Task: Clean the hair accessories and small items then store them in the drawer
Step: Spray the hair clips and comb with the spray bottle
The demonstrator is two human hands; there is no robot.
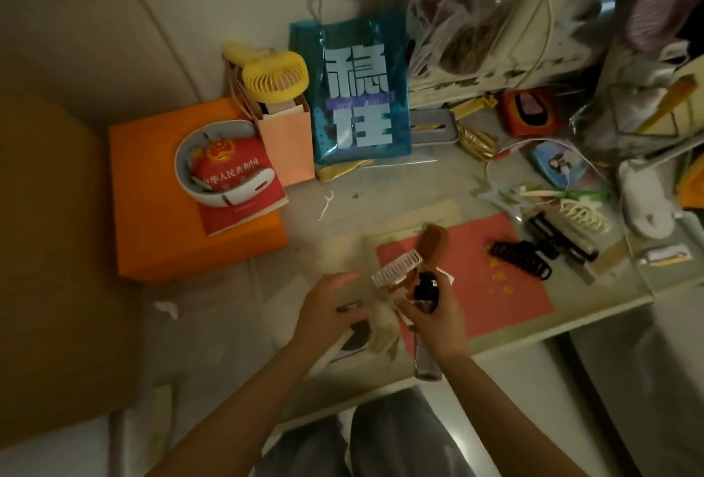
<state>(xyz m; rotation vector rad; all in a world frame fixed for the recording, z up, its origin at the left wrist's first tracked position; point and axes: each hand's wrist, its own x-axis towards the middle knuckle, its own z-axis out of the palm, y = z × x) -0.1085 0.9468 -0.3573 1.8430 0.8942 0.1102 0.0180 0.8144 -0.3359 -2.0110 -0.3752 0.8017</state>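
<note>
My right hand [434, 314] grips a small spray bottle [426, 354] with a black nozzle, held upright over the desk's front edge. My left hand [329, 309] is blurred, its fingers curled round a pale cloth [381, 328] and a dark item I cannot identify. Just beyond my hands a brown hair clip [432, 244] and a white comb-like clip [396, 269] lie on a pink sheet [495, 286]. A black claw clip [520, 259], another black clip [560, 238] and a cream claw clip [583, 215] lie at the right.
An orange box [160, 232] with a red booklet [244, 187] and a white neck fan stands at the left. Behind are a yellow hand fan [274, 76] in a paper bag and a blue gift bag [358, 91]. Clutter fills the desk's right side.
</note>
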